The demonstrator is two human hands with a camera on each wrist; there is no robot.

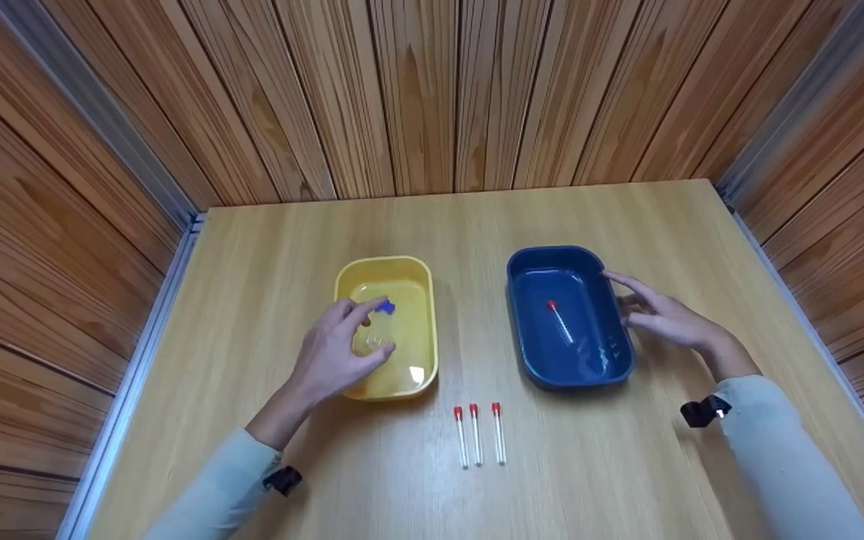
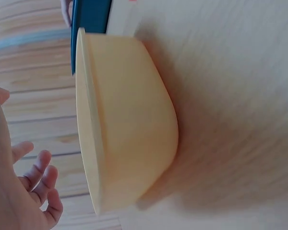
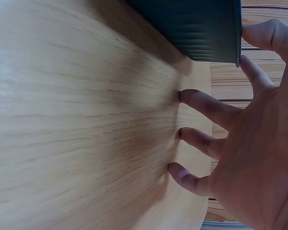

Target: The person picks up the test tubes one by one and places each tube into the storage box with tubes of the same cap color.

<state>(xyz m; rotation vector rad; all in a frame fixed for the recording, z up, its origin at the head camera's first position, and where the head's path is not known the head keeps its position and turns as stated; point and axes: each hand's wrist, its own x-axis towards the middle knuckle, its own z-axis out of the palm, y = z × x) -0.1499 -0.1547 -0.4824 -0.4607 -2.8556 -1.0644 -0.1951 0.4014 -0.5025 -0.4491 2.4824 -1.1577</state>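
Observation:
My left hand [image 1: 333,351] hovers over the left side of a yellow tray [image 1: 408,330], thumb and index finger apart with nothing between them. Under its fingertips, inside the tray, show blue caps [image 1: 385,307] and clear tube ends [image 1: 375,342], partly hidden by the hand. On the right, my right hand [image 1: 673,322] touches the rim of a dark blue tray [image 1: 541,341] with thumb and index finger. Its other fingertips [image 3: 189,98] rest on the table in the right wrist view. One red-capped clear tube [image 1: 561,322] lies in the blue tray.
Three more red-capped tubes [image 1: 476,435] lie side by side on the wooden table [image 1: 387,480], in front of the gap between the trays. Wood-panelled walls [image 1: 417,97] stand at the back and both sides, with metal rails [image 1: 139,345] along the table's side edges.

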